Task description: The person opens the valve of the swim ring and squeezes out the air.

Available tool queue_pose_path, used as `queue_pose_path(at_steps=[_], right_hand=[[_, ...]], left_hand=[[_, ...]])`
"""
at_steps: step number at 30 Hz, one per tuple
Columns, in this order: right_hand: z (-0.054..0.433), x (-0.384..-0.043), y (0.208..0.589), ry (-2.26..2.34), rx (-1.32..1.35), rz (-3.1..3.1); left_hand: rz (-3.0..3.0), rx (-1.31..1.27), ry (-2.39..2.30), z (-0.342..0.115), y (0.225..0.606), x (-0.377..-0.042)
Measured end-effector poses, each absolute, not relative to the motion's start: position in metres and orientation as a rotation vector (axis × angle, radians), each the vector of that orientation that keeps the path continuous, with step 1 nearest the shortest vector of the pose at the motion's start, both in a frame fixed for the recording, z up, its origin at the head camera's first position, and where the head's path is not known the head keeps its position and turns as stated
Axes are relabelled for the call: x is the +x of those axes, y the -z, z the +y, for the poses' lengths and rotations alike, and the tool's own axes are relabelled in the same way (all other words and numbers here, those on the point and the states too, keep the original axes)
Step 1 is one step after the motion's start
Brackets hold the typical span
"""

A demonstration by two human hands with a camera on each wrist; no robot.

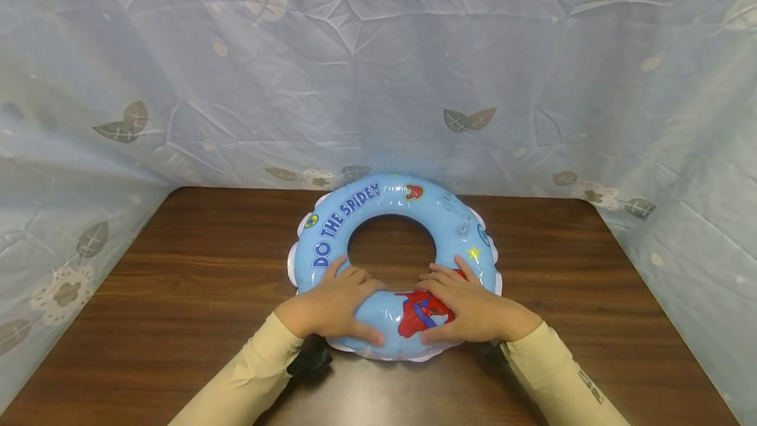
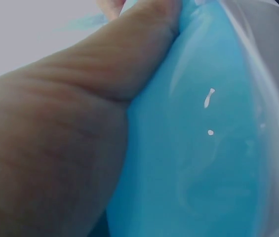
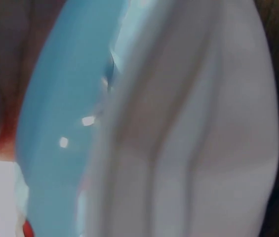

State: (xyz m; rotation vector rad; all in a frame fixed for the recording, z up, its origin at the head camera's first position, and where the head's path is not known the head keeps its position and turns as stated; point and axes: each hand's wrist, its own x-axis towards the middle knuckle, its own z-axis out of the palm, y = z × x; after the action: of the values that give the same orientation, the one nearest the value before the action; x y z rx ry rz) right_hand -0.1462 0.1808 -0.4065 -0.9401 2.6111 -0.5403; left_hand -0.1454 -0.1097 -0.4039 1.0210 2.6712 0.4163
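A light-blue inflatable swim ring lies on the wooden table, with "DO THE SPIDEY" lettering, a red-and-blue figure and a pale scalloped frill. My left hand grips its near-left part, thumb on the near side and fingers bent over the inner edge. On the near-right part, my right hand holds the tube the same way, partly over the printed figure. The left wrist view has my thumb against the blue vinyl. Close up in the right wrist view is the white frill. The tube hides some fingertips.
The brown table extends to both sides of the ring. A pale leaf-patterned cloth hangs behind the table and along its left and right sides. A dark wrist device sits under the left wrist.
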Motion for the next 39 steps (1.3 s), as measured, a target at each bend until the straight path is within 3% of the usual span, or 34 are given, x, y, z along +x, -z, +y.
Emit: queue_pose_path(at_steps=[39], right_hand=[[0.1790, -0.1426, 0.4064, 0.555, -0.939, 2.599]], left_hand=[[2.668, 0.999, -0.414, -0.1091, 0.4045, -0.1444]])
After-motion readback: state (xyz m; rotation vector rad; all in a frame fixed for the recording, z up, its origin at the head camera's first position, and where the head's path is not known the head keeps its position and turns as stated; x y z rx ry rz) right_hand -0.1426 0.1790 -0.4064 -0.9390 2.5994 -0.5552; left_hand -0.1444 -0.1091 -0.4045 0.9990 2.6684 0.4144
